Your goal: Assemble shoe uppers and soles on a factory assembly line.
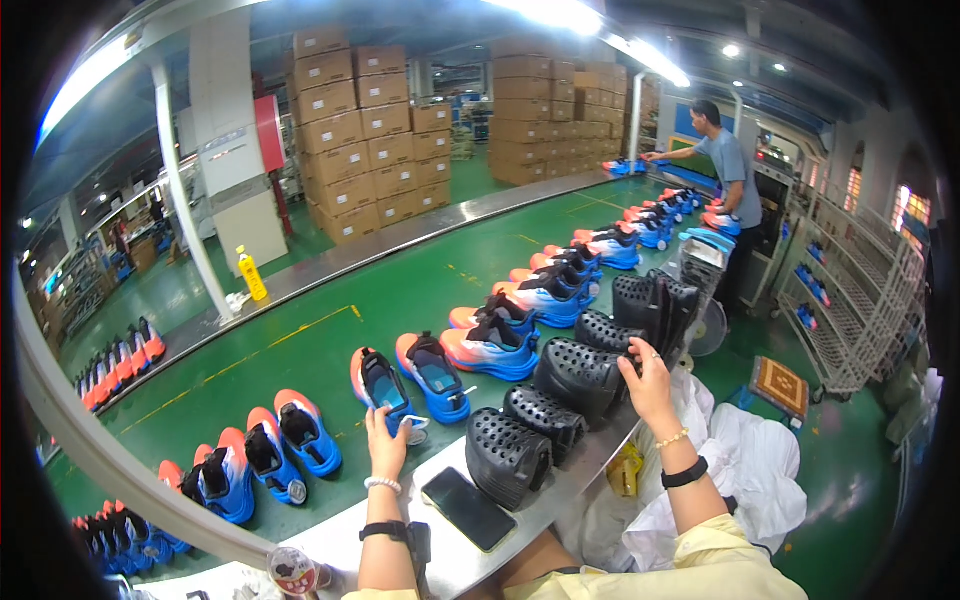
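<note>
My left hand (388, 446) is at the heel of an orange, white and blue sneaker (382, 380), its fingers and thumb closed about the heel. Beside that shoe stands its like, another sneaker (434, 375) with a blue insole. A small pale piece (417, 428) shows by my left thumb; I cannot make out what it is. My right hand (649, 388) is raised with fingers apart and holds nothing. It is nearest a black perforated clog-like form (580, 376), one of several in a row along the bench edge.
A black phone (468, 508) lies on the metal ledge by my left forearm. Sneakers (492, 342) line the green belt (290, 350) both ways. Across it stands a yellow bottle (251, 273). Another person (735, 165) handles shoes at the far end. White sacks (745, 465) lie at my right.
</note>
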The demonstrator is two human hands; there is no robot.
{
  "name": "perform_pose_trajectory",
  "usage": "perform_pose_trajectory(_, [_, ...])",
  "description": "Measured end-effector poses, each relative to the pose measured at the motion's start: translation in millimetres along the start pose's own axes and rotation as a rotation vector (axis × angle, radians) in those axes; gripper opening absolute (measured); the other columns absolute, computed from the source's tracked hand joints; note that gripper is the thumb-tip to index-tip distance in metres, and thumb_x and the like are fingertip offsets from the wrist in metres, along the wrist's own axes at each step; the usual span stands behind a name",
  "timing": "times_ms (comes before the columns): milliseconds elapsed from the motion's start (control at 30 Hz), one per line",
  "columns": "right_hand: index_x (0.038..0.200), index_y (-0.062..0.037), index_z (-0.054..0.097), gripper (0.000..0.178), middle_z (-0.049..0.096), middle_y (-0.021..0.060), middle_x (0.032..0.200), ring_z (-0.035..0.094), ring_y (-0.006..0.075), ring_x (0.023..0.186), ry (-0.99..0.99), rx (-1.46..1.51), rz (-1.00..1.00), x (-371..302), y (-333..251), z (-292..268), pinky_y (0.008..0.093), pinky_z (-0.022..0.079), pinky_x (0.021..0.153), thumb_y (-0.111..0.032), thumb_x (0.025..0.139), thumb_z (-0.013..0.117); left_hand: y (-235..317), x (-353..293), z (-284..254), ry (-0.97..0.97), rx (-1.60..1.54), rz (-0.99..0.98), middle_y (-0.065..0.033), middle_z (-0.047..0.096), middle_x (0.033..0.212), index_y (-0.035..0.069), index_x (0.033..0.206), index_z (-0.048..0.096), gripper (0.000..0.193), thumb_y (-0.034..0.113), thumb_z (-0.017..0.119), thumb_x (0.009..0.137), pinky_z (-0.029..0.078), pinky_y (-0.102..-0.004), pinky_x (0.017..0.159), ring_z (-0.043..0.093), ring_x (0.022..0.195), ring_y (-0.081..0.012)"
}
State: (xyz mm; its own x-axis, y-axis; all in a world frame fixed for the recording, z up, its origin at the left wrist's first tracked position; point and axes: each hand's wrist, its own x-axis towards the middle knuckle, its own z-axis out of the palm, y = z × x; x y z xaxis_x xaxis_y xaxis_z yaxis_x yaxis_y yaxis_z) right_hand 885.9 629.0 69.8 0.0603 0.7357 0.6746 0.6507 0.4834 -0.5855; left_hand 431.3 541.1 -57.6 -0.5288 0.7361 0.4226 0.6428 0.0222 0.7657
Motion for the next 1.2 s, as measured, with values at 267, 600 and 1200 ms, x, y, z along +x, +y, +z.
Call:
perform_pose_trajectory(267, [0.112,-0.0025,0.062,0.051,0.061,0.0170,0.104,0.061,0.0366,0.098,-0.211,-0.200,0.015,1,5,-2,0.0427,0.050,0.085,-0.033,0.075,0.079,21,-29,-30,0.028,0.105,-0.091,-0.0304,0.037,0.148,0.007,0.113,0.057,0.039,0.021,0.075,0.082,0.040,-0.0454,0.106,0.044,0.131,-0.0458])
perform_pose_trajectory(600, [0.096,0.0068,0.067,0.065,0.068,0.0284,0.094,0.067,0.0405,0.094,-0.426,-0.314,0.090,21,-3,-13,0.0457,0.053,0.083,-0.050,0.067,0.082,12,-47,-23,0.199,-0.050,-0.033,-0.0207,0.063,0.119,0.006,0.125,0.057,0.056,0.014,0.079,0.074,0.048,-0.0387,0.096,0.062,0.112,-0.0320])
perform_pose_trajectory(1200, [0.091,0.0063,0.071,0.065,0.071,0.0195,0.076,0.070,0.0284,0.057,-1.248,-0.423,-0.199,25,-305,195,0.0355,0.058,0.060,-0.053,0.068,0.081,22,-56,-33,0.184,-0.205,-0.136,-0.0233,0.049,0.134,0.003,0.137,0.038,0.066,0.008,0.070,0.080,0.042,-0.0460,0.102,0.050,0.122,-0.0433])
